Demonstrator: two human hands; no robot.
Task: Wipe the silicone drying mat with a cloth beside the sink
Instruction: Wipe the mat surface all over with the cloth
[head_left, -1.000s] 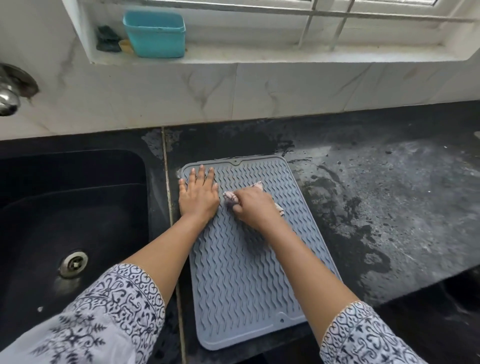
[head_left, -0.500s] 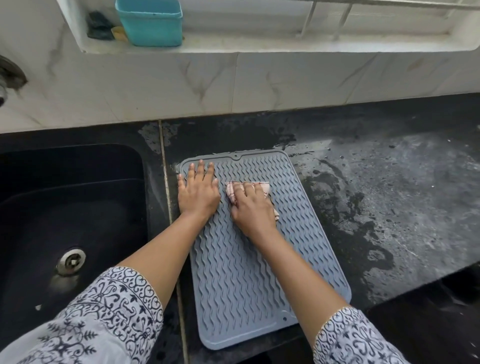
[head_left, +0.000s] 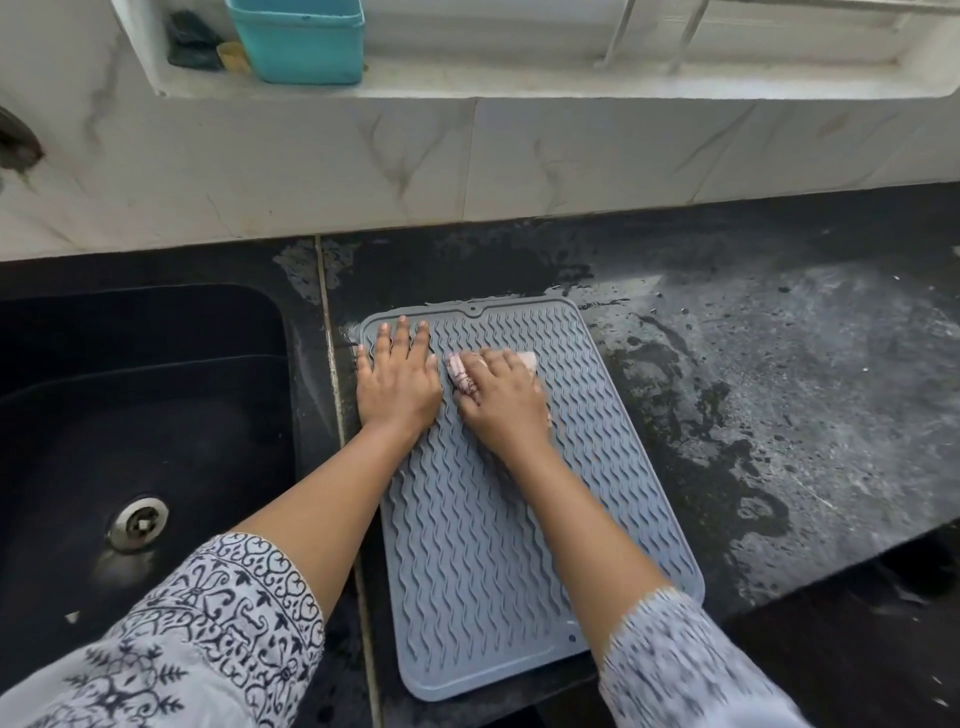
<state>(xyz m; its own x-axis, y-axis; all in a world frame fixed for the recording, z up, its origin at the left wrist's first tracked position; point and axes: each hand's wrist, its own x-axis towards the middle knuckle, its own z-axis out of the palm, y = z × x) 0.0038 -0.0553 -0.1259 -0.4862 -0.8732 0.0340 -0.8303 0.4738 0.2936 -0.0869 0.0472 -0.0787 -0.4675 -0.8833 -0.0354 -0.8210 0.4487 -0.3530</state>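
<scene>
A grey silicone drying mat (head_left: 483, 545) with wavy ridges lies on the black counter, just right of the sink. My left hand (head_left: 397, 382) presses flat on the mat's far left corner, fingers spread, holding nothing. My right hand (head_left: 501, 402) lies beside it on the mat's far part, pressing down on a small pinkish cloth (head_left: 460, 371). The cloth shows at my fingertips and at the hand's right side; most of it is hidden under the palm.
A black sink (head_left: 140, 441) with a metal drain (head_left: 139, 522) lies to the left. The counter (head_left: 779, 415) to the right is wet and streaked. A teal box (head_left: 298, 39) stands on the window ledge above the marble backsplash. The counter's front edge runs at lower right.
My right hand has turned from a fist to a flatter palm and pushed the cloth a little farther up the mat. My left hand has stayed pressed on the corner.
</scene>
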